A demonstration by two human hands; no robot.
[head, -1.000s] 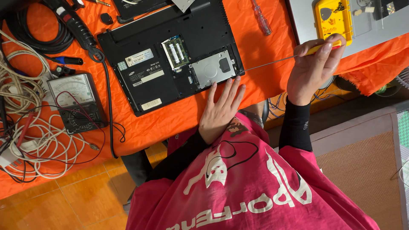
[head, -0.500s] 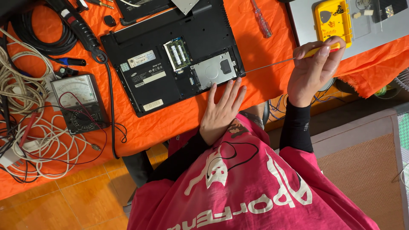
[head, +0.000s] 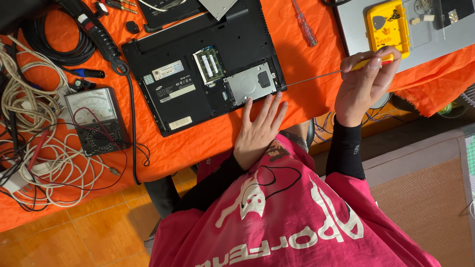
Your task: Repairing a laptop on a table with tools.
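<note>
The right hand (head: pixel 363 86) grips a yellow-handled screwdriver (head: pixel 336 73), its tip at the opened laptop (head: pixel 203 74); covers off, drive still seated. The left hand (head: pixel 257 131) rests flat, empty.

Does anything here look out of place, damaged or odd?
Nothing looks damaged. The laptop lies bottom-up and skewed on the orange cloth, covers off, with its drive and memory exposed. Beside the meter, cables lie tangled.
</note>
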